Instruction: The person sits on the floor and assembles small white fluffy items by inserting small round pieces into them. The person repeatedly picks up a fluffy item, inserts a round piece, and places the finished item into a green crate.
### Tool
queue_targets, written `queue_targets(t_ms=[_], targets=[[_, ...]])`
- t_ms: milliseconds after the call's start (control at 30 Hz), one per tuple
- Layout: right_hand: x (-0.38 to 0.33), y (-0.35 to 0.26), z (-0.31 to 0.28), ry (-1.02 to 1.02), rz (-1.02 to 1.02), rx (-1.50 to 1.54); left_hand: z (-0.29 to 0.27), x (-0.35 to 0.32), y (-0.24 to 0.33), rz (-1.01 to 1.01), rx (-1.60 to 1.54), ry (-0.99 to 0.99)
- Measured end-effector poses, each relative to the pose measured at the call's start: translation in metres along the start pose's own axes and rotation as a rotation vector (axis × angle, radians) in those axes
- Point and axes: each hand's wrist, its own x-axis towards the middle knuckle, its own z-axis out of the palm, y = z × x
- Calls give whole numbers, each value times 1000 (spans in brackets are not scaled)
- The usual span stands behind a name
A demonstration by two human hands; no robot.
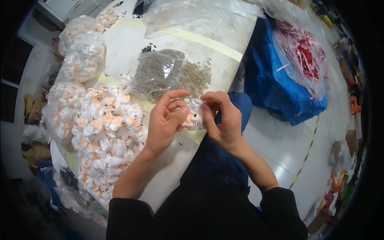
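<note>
A small white and peach artificial flower head [194,116] is held up between my two hands, above the table's near right edge. My left hand [162,122] has its thumb against the flower's left side, with the index finger arched above. On the other side, my right hand [224,122] pinches the flower's edge between thumb and curled fingers. Just beyond my hands lies a clear plastic bag [158,74] full of small greyish pieces. Loose small brownish translucent beads or caps [195,78] spread beside that bag. Left of my left arm is a large heap of similar flower heads [106,132].
Clear bags stuffed with flower heads [84,56] stand at the far left of the table [224,66]. Small black pieces [149,48] lie behind the grey-filled bag. Plastic sheeting [200,18] covers the far end. A blue-wrapped bundle [264,80] with red and pink contents stands right.
</note>
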Motion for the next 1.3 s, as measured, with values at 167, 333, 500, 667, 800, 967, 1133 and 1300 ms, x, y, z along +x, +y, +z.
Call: queue_targets(t_ms=[167, 333, 500, 667, 800, 967, 1133, 1300], targets=[[-11, 6, 6, 90, -48, -118, 11, -13, -9, 69, 105, -12], [-28, 10, 19, 220, 245, 203, 0, -12, -26, -46, -12, -38], [-32, 3, 25, 162, 422, 380, 6, -18, -17, -19, -103, -3], [-34, 1, 23, 98, 447, 410, 1, -17, -23, -87, -139, -33], [-36, 10, 24, 206, 350, 346, 5, -20, -20, -71, -91, -101], [-40, 10, 26, 243, 325, 303, 8, -21, -22, -65, -131, -141], [-43, 14, 29, 244, 363, 284, 7, -21, -28, -60, -230, -159], [-41, 18, 30, 278, 365, 227, 6, -20, -35, -79, -179, -117]])
